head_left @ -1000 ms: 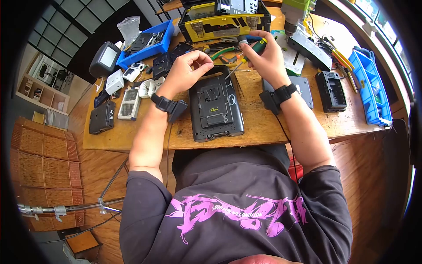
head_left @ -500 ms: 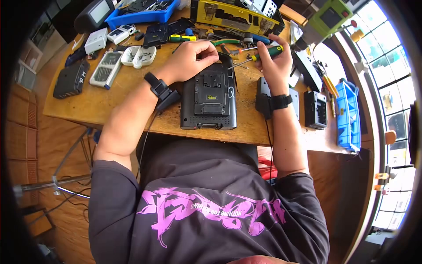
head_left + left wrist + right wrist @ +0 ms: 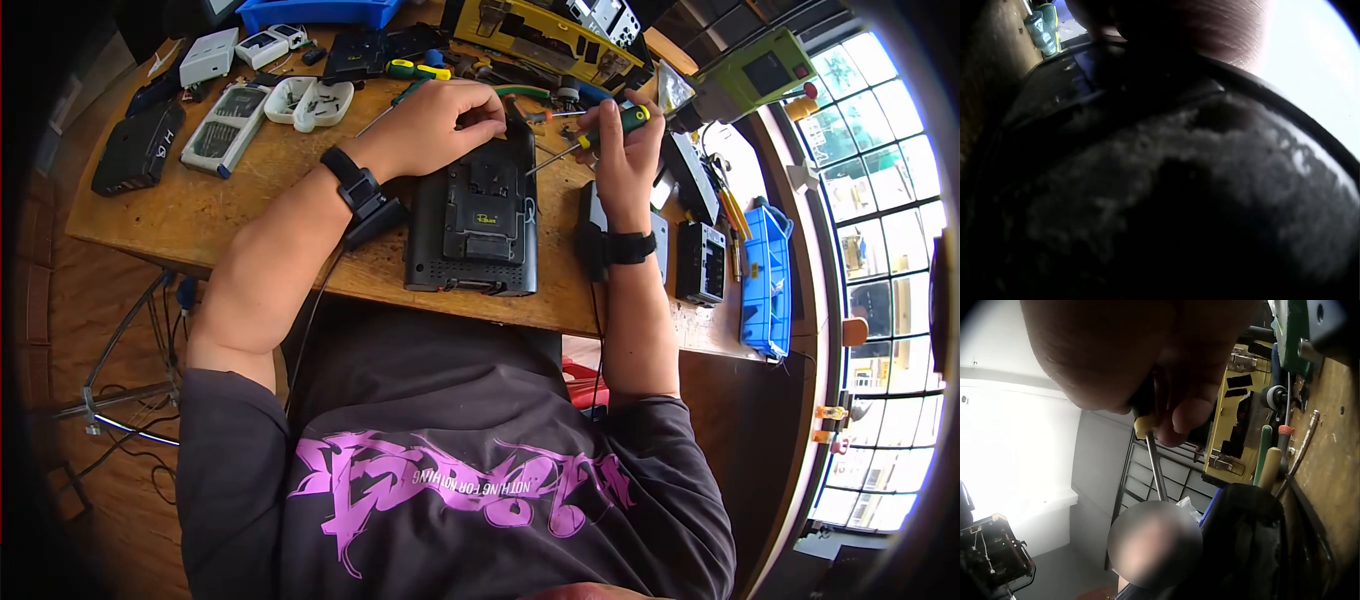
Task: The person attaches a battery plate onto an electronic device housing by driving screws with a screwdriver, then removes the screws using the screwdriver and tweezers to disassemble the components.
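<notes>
A black device (image 3: pixel 486 222) with a raised mounting plate lies near the table's front edge. At its upper left end the left hand (image 3: pixel 432 128) has curled fingers and seems to grip the edge; in the left wrist view the dark surface (image 3: pixel 1147 150) fills most of the picture, fingers above it. The right hand (image 3: pixel 628 165) holds a green and yellow screwdriver (image 3: pixel 632 119), its shaft slanting down to the device's upper right edge. The right wrist view shows the screwdriver's shaft (image 3: pixel 1156 467) below the fingers; its tip is hidden.
Behind are a yellow toolbox (image 3: pixel 540 38) and loose tools. To the left stand a white divided case (image 3: pixel 308 103), a bit case (image 3: pixel 227 128) and a black battery (image 3: pixel 138 150). On the right are a green drill (image 3: pixel 750 78), a black charger (image 3: pixel 702 262) and a blue bin (image 3: pixel 767 280).
The head view has swung to the right, bringing in more of the window. The left hand remains at the device's upper end; the right hand still holds the screwdriver, its tip at the right edge.
</notes>
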The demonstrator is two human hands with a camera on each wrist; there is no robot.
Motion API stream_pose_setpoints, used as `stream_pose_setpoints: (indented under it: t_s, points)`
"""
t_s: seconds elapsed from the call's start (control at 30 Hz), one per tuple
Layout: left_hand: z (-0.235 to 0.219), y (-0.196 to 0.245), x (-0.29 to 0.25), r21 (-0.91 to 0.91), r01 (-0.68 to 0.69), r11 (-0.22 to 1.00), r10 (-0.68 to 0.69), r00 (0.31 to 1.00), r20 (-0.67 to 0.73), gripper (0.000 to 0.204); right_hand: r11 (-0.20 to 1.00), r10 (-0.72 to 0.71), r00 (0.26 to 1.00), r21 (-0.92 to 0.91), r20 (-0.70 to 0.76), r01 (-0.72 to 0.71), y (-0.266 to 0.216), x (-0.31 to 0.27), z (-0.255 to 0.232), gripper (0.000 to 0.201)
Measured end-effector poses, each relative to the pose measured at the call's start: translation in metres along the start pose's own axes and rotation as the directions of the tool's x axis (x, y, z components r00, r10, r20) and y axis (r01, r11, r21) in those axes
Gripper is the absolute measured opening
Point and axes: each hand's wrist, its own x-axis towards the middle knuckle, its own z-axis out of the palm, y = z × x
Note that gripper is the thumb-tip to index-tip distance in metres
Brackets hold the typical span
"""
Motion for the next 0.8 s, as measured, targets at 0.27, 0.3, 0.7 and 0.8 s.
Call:
stream_pose_setpoints:
  t_s: [0.27, 0.3, 0.7, 0.8]
  points:
    - [0.002, -0.008, -0.001, 0.048, -0.043, 0.998, 0.044, 0.999, -0.028, 0.017, 0.966, -0.257, 0.961, -0.054, -0.099, 0.252, -0.024, -0.012, 0.007, 0.034]
    - [0.003, -0.009, -0.002, 0.045, -0.033, 0.998, 0.035, 0.998, -0.046, 0.017, 0.952, -0.306, 0.945, -0.044, -0.114, 0.303, -0.027, -0.014, 0.010, 0.036]
    - [0.004, -0.011, -0.003, 0.051, -0.046, 0.998, 0.047, 0.999, -0.023, 0.018, 0.843, -0.530, 0.842, -0.044, 0.101, 0.536, -0.029, -0.029, 0.024, 0.042]
    - [0.005, -0.011, -0.003, 0.050, -0.049, 0.998, 0.050, 0.999, -0.017, 0.018, 0.807, -0.579, 0.809, -0.071, 0.097, 0.586, -0.025, -0.027, 0.025, 0.042]
